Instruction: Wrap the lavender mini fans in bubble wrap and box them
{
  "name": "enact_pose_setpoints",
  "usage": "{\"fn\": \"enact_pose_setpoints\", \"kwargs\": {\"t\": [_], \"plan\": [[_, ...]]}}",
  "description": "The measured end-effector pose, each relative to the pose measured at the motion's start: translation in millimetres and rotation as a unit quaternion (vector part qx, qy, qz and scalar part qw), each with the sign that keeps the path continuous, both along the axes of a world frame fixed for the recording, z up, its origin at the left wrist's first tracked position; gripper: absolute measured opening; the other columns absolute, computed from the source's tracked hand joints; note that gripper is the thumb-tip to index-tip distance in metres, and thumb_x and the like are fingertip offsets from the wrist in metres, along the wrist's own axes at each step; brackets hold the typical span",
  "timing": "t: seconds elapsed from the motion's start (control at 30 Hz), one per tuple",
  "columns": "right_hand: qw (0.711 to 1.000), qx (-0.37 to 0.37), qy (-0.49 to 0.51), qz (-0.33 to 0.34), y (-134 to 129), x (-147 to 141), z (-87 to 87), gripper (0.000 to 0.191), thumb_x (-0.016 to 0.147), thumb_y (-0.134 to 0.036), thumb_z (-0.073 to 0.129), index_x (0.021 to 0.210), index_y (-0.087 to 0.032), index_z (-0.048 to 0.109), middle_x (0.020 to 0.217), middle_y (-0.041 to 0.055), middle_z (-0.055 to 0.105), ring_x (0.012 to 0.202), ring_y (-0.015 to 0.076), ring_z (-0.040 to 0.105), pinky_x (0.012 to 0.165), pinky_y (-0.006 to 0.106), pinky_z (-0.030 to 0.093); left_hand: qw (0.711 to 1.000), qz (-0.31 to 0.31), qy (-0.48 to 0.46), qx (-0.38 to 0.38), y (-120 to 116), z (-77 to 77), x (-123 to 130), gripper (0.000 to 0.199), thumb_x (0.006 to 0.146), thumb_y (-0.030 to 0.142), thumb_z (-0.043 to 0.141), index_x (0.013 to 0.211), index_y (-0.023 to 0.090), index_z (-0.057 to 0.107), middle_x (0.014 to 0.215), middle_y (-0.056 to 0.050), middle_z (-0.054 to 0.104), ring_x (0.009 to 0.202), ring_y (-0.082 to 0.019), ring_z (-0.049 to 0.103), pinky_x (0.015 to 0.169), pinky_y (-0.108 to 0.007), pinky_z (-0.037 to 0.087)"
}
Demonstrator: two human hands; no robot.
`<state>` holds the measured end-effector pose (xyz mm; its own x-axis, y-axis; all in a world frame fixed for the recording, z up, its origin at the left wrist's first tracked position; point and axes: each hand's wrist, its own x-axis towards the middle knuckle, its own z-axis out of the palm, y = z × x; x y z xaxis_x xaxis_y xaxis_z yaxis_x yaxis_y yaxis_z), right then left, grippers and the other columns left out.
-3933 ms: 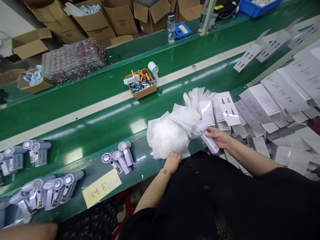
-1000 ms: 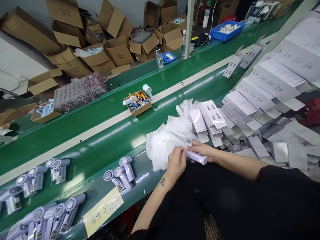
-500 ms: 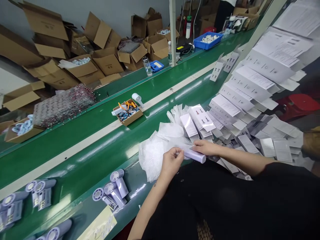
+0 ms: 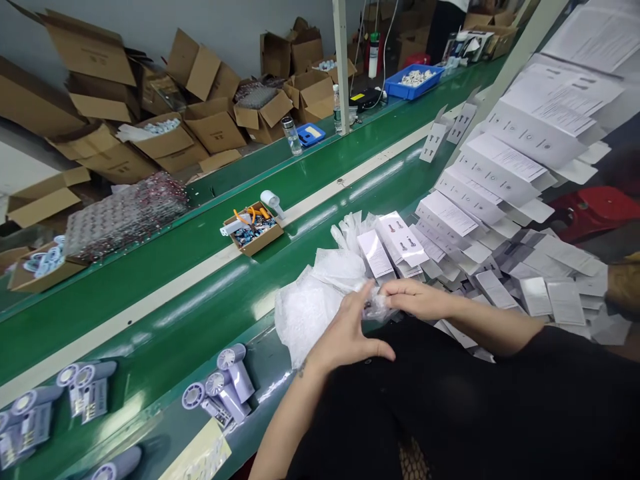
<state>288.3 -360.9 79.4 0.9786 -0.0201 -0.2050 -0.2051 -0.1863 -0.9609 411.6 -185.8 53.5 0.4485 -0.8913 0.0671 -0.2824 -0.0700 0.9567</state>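
A crumpled translucent bag (image 4: 376, 309) is pinched by my right hand (image 4: 415, 298), its fingers closed on it. Something darker shows dimly inside the bag, too covered to make out. My left hand (image 4: 350, 333) is open at the bag's left side, thumb stretched away from the other fingers, which lie along the bag. Beside both hands spreads a heap of white translucent bags (image 4: 307, 307). On the bench to the left lie several lilac handheld fans (image 4: 233, 387).
White printed cartons (image 4: 400, 240) stand behind my hands, with more stacked at right (image 4: 530, 133). A small parts box (image 4: 257, 233) sits on the green conveyor (image 4: 190, 300). More lilac fans (image 4: 37, 413) are at lower left. Cardboard boxes (image 4: 215, 127) line the far side.
The lilac fan that showed at my right hand is out of sight. My left hand has gone from a pinch to open fingers. The right hand grips the bag.
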Motion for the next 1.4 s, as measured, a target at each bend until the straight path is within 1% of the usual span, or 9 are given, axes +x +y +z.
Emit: {"fn": "enact_pose_setpoints", "kwargs": {"t": [0.13,0.23,0.4,0.63,0.73,0.87,1.03,1.23,1.4], "plan": [[0.974,0.043,-0.019,-0.222,-17.4,-24.3,-46.8,0.025,0.081,-0.040,0.055,0.091,-0.018,0.057,0.088,0.0039,0.058,0.081,0.0159,0.057,0.073,0.029,0.048,0.993,0.109,-0.049,0.017,-2.1,-24.4,-4.7,0.010,0.075,0.029,0.064,0.081,0.021,0.067,0.077,-0.003,0.062,0.076,-0.017,0.057,0.072,-0.028,0.045],[0.823,-0.099,0.076,-0.555,-51.3,-53.5,-103.7,0.052,0.060,-0.043,0.075,0.100,-0.020,0.052,0.098,0.0083,0.055,0.088,0.0212,0.055,0.075,0.034,0.049,0.966,0.247,0.070,0.027,3.9,-33.1,4.9,0.023,0.077,0.037,0.061,0.064,0.018,0.057,0.056,0.002,0.050,0.052,-0.010,0.047,0.049,-0.021,0.039],[0.787,-0.158,0.087,-0.590,-78.1,-55.6,-166.3,0.038,0.064,-0.044,0.069,0.091,-0.020,0.057,0.103,0.0093,0.058,0.103,0.0254,0.055,0.089,0.038,0.047,0.871,0.372,0.315,-0.050,6.9,-38.2,30.6,0.033,0.068,0.045,0.069,0.074,0.017,0.053,0.059,0.006,0.048,0.042,-0.005,0.041,0.030,-0.016,0.025],[0.691,-0.100,-0.238,-0.675,-97.1,9.5,-95.5,0.039,0.078,-0.046,0.059,0.101,-0.015,0.055,0.100,0.0094,0.063,0.094,0.0214,0.061,0.089,0.039,0.047,0.797,0.403,0.435,-0.113,23.2,-53.6,63.6,0.045,0.058,0.043,0.079,0.084,0.017,0.053,0.065,0.007,0.053,0.041,-0.002,0.043,0.027,-0.012,0.021],[0.722,-0.133,-0.323,-0.597,-112.6,72.6,-43.8,0.034,0.079,-0.043,0.058,0.100,-0.016,0.057,0.102,0.0094,0.064,0.096,0.0213,0.061,0.090,0.038,0.046,0.773,0.422,0.448,-0.150,31.6,-56.4,77.4,0.045,0.057,0.040,0.080,0.083,0.016,0.053,0.067,0.006,0.056,0.042,-0.002,0.045,0.027,-0.011,0.019],[0.848,-0.155,-0.307,-0.402,-111.7,193.3,-18.9,0.028,0.080,-0.036,0.058,0.100,-0.016,0.060,0.099,0.0069,0.065,0.093,0.0187,0.060,0.087,0.032,0.045,0.763,0.457,0.412,-0.198,30.1,-46.9,98.4,0.040,0.058,0.036,0.079,0.081,0.016,0.053,0.065,0.007,0.054,0.042,-0.002,0.043,0.028,-0.013,0.018],[0.956,-0.112,-0.172,-0.210,-82.7,317.1,-62.1,0.021,0.076,-0.028,0.059,0.093,-0.016,0.061,0.085,0.0039,0.066,0.086,0.0190,0.057,0.083,0.030,0.043,0.767,0.519,0.291,-0.240,-14.7,-31.1,141.6,0.035,0.062,0.038,0.074,0.079,0.017,0.051,0.065,0.007,0.050,0.045,-0.003,0.044,0.032,-0.015,0.022],[0.988,-0.021,-0.097,-0.114,-79.1,359.4,-110.6,0.013,0.068,-0.014,0.056,0.078,-0.016,0.064,0.076,-0.0006,0.066,0.079,0.0164,0.057,0.073,0.024,0.044,0.757,0.637,-0.031,-0.141,-68.5,-47.2,203.8,0.024,0.077,0.040,0.058,0.073,0.018,0.050,0.061,0.004,0.046,0.053,-0.008,0.044,0.049,-0.021,0.037],[0.996,0.084,-0.020,-0.029,-99.6,368.2,-123.6,0.015,0.067,-0.016,0.059,0.080,-0.015,0.066,0.062,-0.0021,0.063,0.058,0.0114,0.055,0.056,0.020,0.044,0.771,0.453,-0.433,0.118,-94.0,-47.0,203.3,0.013,0.081,0.029,0.055,0.073,0.019,0.055,0.083,-0.009,0.057,0.089,-0.022,0.050,0.074,-0.031,0.043]]}}
